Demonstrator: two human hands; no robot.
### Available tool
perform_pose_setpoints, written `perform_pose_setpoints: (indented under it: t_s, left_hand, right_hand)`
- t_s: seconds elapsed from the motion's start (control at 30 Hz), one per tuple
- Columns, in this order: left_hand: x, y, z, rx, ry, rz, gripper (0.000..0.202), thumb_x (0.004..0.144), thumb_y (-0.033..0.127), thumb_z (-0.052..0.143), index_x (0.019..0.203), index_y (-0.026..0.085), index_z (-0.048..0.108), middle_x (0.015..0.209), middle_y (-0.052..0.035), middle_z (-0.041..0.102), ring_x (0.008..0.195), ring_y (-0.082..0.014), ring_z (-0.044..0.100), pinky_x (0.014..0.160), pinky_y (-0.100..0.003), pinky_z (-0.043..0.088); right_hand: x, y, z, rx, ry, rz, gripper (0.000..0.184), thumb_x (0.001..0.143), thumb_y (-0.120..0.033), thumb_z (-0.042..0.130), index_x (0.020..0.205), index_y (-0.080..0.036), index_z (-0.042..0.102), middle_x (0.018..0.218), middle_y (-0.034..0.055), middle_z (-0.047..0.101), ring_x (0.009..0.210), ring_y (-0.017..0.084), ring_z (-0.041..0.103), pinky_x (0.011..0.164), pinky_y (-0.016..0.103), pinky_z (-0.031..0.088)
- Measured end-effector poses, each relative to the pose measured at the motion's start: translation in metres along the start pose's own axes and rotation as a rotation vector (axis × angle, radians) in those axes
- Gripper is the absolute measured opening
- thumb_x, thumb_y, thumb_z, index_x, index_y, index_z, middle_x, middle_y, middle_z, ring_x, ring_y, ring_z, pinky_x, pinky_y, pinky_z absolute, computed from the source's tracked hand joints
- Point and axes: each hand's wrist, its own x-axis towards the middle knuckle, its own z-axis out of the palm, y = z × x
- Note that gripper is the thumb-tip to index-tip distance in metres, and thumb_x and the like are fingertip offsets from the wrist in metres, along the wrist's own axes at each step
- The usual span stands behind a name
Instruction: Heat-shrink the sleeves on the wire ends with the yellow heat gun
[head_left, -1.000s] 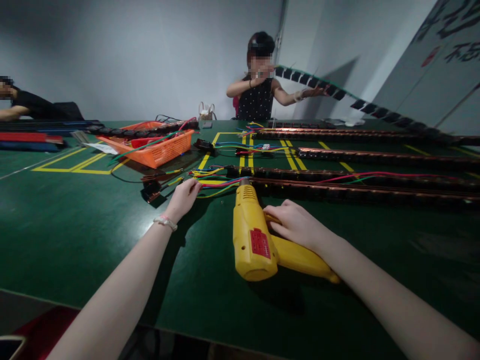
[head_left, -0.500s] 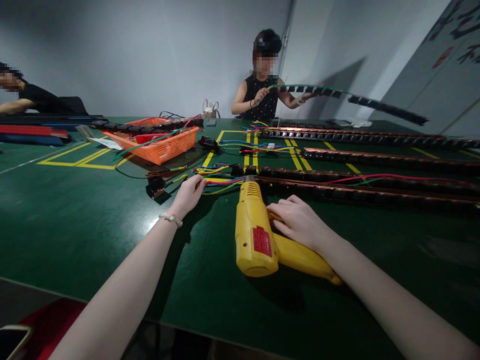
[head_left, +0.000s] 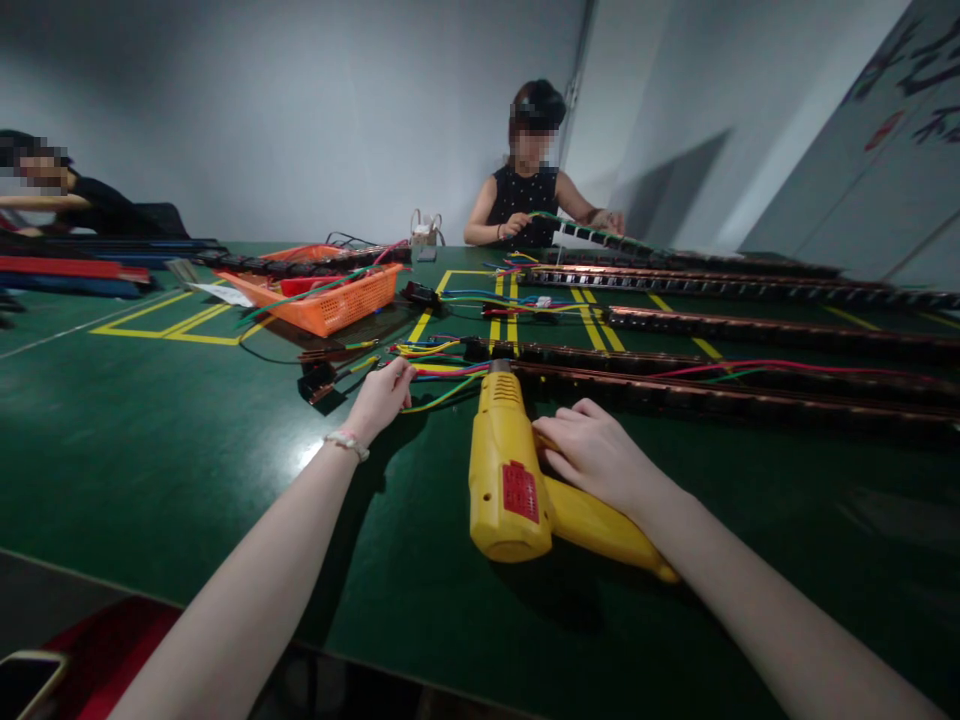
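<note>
My right hand (head_left: 589,445) is closed around the front of a yellow heat gun's handle. The heat gun (head_left: 504,480) has a red label, and its metal nozzle points away from me toward coloured wires (head_left: 454,371). Those wires run from the end of a long black and copper strip (head_left: 720,392). My left hand (head_left: 384,395) pinches the wires at their left part; red, blue and green-yellow ones show beside the fingers. Exactly which wires lie between the fingertips is hidden. A small black connector piece (head_left: 321,382) lies just left of that hand.
An orange basket (head_left: 330,305) with wires and a black strip across it stands at the back left. More strips (head_left: 750,325) lie across the green table (head_left: 187,440). A co-worker (head_left: 529,205) opposite handles a strip; another person (head_left: 97,200) sits far left.
The co-worker opposite has lowered the strip toward the table. My left hand has shifted slightly, and the green-yellow wire bows lower. The heat gun stays nearly in place.
</note>
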Motion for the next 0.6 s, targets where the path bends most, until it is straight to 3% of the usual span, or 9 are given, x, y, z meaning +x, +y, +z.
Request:
perform_pose_setpoints:
  t_s: [0.23, 0.6]
  left_hand:
    - [0.001, -0.003, -0.001, 0.117, 0.046, 0.039, 0.030, 0.089, 0.042, 0.037, 0.072, 0.021, 0.050, 0.054, 0.0024, 0.060, 0.051, -0.0118, 0.052, 0.057, -0.022, 0.038]
    - [0.004, -0.007, 0.001, 0.086, 0.031, 0.053, 0.030, 0.089, 0.042, 0.038, 0.071, 0.021, 0.050, 0.055, 0.0023, 0.059, 0.052, -0.0114, 0.051, 0.058, -0.022, 0.037]
  right_hand:
    - [0.001, -0.002, -0.001, 0.009, 0.012, 0.002, 0.016, 0.085, -0.017, 0.051, 0.096, -0.015, 0.062, 0.083, 0.0045, 0.063, 0.076, 0.018, 0.055, 0.079, 0.034, 0.032]
    - [0.010, -0.016, -0.001, 0.036, -0.036, -0.012, 0.014, 0.085, -0.017, 0.051, 0.094, -0.016, 0.061, 0.082, 0.0040, 0.063, 0.077, 0.018, 0.055, 0.079, 0.033, 0.031]
